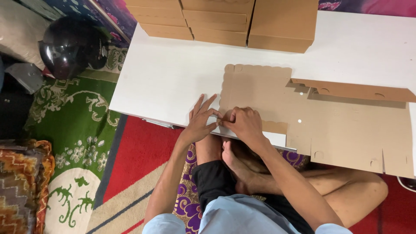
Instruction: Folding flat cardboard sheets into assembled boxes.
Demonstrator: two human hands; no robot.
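Head view: left hand (200, 122) flat, fingers spread, gripping nothing; right hand (245, 123) pinching corner flap of flat cardboard blank (277, 108) on white table (173, 78). Risk: crooked crease from slipping blank.

A flat cardboard sheet (329, 125) lies on the tabletop (173, 78), reaching to its near edge. Both hands meet at the sheet's near left corner, left hand (200, 123) beside right hand (245, 123). Stacked boxes (225, 21) sit along the far edge; a helmet (69, 45) rests on the floor to the left
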